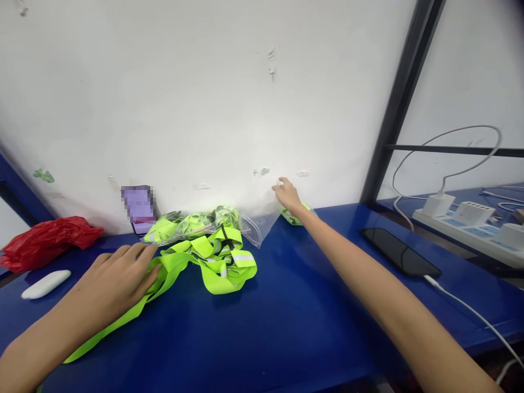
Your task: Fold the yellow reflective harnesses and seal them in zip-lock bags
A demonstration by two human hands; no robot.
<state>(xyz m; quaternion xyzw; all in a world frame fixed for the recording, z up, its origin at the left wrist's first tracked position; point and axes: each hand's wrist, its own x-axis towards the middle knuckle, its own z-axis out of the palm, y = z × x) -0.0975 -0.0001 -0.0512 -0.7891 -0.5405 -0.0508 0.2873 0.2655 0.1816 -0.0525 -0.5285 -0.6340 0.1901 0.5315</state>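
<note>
My left hand (118, 273) is closed around a neon yellow-green reflective strap (172, 270). One end of the strap trails toward the table's front left. The rest lies in a loose heap with grey reflective bands and black parts. My right hand (289, 195) is stretched toward the wall, its fingers slightly bent and apart, with nothing visible in them. Just left of it is a clear zip bag (260, 226). Partly hidden behind my right wrist is a small green bundle (290, 217). Bagged green reflective bundles (192, 224) lie behind the heap.
Against the wall leans a phone with a lit screen (139, 204). A red plastic bag (49, 240) and a white rounded object (46, 284) lie at left. At right are a black phone (399, 251) on a cable and a power strip (470, 226) beyond a dark post (393, 109).
</note>
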